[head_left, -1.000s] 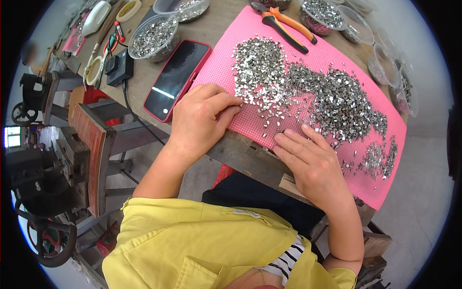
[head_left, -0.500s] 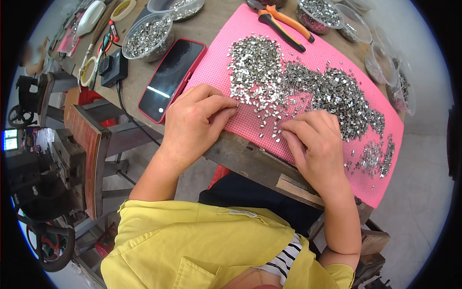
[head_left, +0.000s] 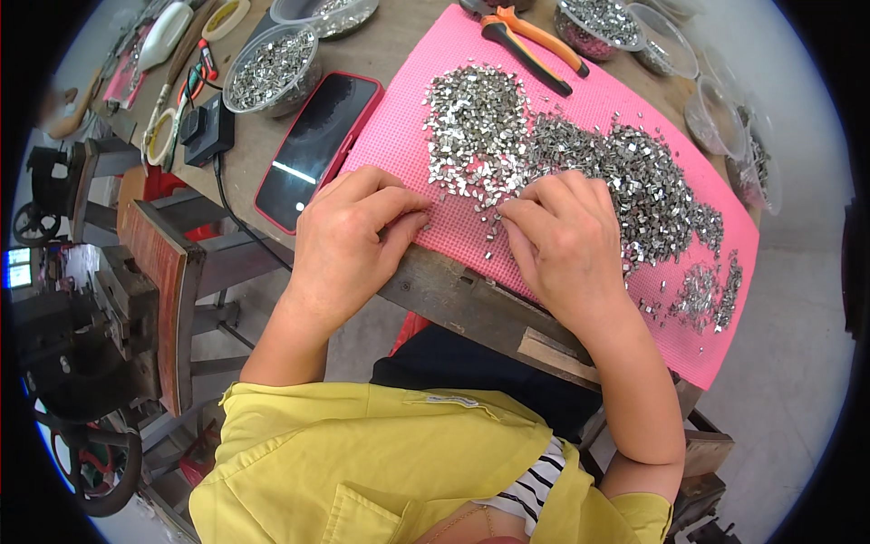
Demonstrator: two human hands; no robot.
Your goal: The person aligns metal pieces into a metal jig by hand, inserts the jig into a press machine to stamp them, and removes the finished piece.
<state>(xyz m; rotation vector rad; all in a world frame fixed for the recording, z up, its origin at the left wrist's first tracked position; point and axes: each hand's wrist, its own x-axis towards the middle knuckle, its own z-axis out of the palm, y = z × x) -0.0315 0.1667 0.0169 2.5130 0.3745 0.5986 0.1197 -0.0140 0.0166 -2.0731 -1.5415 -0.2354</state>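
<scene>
Reaching over the near edge of a pink mat [head_left: 450,232], the right hand [head_left: 566,240] is narrow, its thumb and forefinger drawn close together beside a few loose bright pieces; whether it pinches one, I cannot tell. The left hand [head_left: 349,240], across from it over the mat's left side, is narrow too, thumb tip near forefinger tip, and anything between them is too small to make out. Between the two wrists runs the dark front edge of the worktop [head_left: 462,304].

A little beyond both hands and between them, bright metal pieces [head_left: 476,118] spread over the mat, trailing down to the right hand's fingertips. Darker metal pieces [head_left: 657,190] lie heaped just beyond that hand and to its right, meeting the bright spread. Farther to its right, a small patch of pieces [head_left: 698,295] lies near the mat's edge.

Just beyond the left hand lies a phone [head_left: 317,150] in a red case, with a black box [head_left: 208,131] on a cable to its left. Past these stands a clear tub [head_left: 272,72] full of metal pieces. Well beyond the right hand, pliers [head_left: 529,58] with orange and black handles rest on the mat, and another filled tub [head_left: 598,25] stands past them.
</scene>
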